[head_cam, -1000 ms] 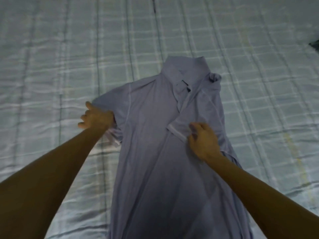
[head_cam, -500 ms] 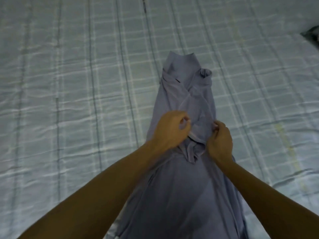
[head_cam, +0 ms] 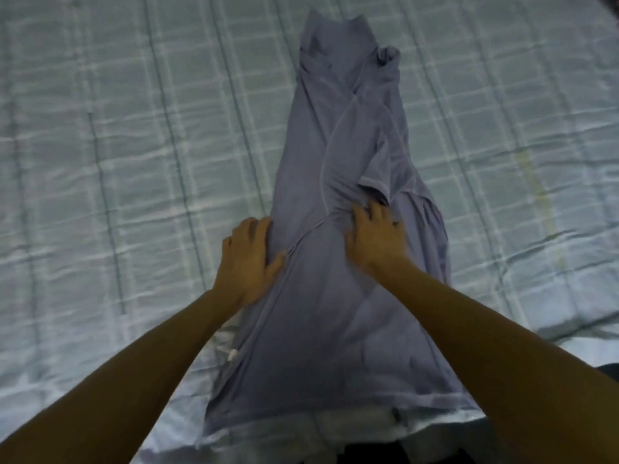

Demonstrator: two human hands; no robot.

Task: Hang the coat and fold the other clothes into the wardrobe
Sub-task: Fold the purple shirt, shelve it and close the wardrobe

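A grey-blue collared shirt (head_cam: 335,329) lies lengthwise on the bed, collar at the far end, both sleeves folded in across its middle so it forms a narrow strip. My left hand (head_cam: 249,259) lies flat on the shirt's left folded edge, fingers straight. Flat on the crossed sleeves near the shirt's centre rests my right hand (head_cam: 376,234), fingers spread and slightly blurred. The shirt's hem reaches the near edge of the bed.
The bed (head_cam: 117,162) is covered by a pale plaid sheet that stretches wide to the left and right of the shirt. A dark object (head_cam: 611,1) shows at the top right corner. The bed's near edge (head_cam: 335,450) runs below the hem.
My left hand carried the left sleeve over the shirt's middle, then let it go. Both hands went from pinching the sleeves to lying flat on the folded shirt, lower down.
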